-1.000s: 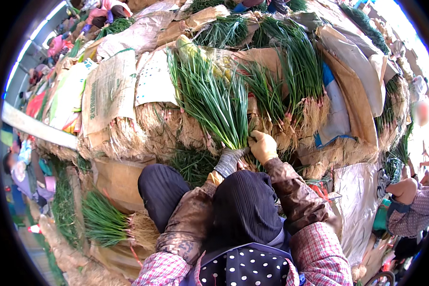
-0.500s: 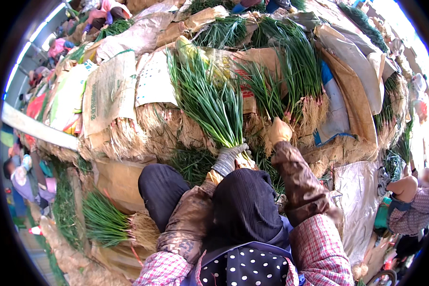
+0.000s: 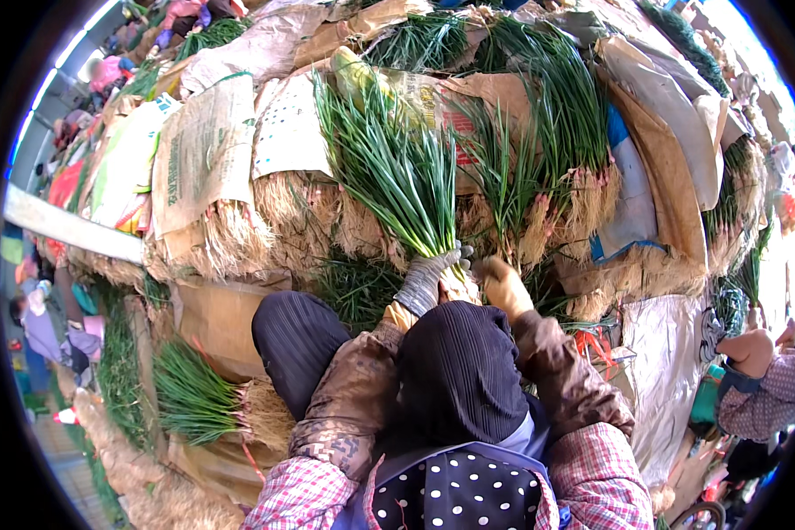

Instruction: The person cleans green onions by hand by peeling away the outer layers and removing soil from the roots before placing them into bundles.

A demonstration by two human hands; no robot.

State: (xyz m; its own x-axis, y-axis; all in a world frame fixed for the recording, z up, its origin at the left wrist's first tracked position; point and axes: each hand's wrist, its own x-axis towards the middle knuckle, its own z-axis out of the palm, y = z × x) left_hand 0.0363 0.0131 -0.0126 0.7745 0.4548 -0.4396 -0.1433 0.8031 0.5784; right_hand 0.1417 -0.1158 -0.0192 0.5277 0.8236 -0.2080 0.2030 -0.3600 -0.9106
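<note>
My left hand (image 3: 426, 283), in a grey glove, is closed round the lower stems of a large bunch of scallions (image 3: 405, 190). The long green leaves fan up and away to the left, while the pale root end shows just below the fist. Beside it on the right is my right hand (image 3: 506, 290), in a yellowish glove, its fingers curled and partly blurred. Whatever those fingers hold is hidden. Just beyond them stand a few thinner scallions (image 3: 506, 190), and a thick heap of scallions (image 3: 570, 115) with pinkish bases and tangled roots lies to their right.
Sacks (image 3: 205, 150) cover rows of rooted scallions across the far side. A separate scallion bundle (image 3: 194, 393) lies on brown sheeting at lower left. A white bar (image 3: 71, 223) juts in from the left. At right sits another person (image 3: 768, 380).
My right hand has drawn back from the scallion heap, down and left, to beside my left hand. The thinner scallions have shifted and stand more upright. My left hand keeps its hold.
</note>
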